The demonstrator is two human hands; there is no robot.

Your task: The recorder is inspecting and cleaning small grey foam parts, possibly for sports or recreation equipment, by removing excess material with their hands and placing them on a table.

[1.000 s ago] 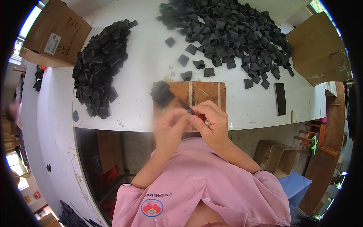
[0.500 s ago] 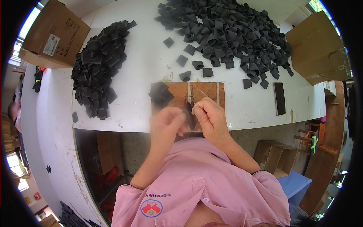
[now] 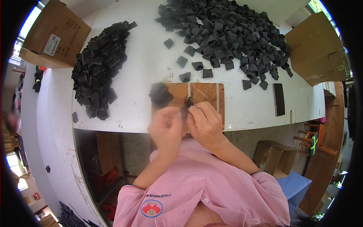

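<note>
While both forearms rise from the pink shirt (image 3: 211,193) at six o'clock, the two hands meet just over the near table (image 3: 140,72) edge. The left hand (image 3: 165,126) is blurred, its fingers curled inward toward the right hand; whether they grip anything I cannot tell. The right hand (image 3: 206,123) has its fingertips (image 3: 193,109) pressed together, pinching a small black piece (image 3: 188,102) that sticks up at twelve o'clock from the knuckles. That piece sits above the near part of a wooden board (image 3: 204,94), which lies on the table directly beyond the hands. On the board's left corner, at eleven o'clock from the hands, rests a small stack (image 3: 160,94) of black pieces.

Farther out, a few loose pieces (image 3: 196,66) lie scattered at twelve o'clock. A long left pile (image 3: 98,68) of flat black pieces runs at ten o'clock, and a broad right pile (image 3: 230,34) of curled black pieces spreads at one o'clock. A dark flat bar (image 3: 279,99) lies at three o'clock from the board. Cardboard boxes stand at the far corners: the left box (image 3: 56,36) at ten o'clock, the right box (image 3: 315,49) at two o'clock.
</note>
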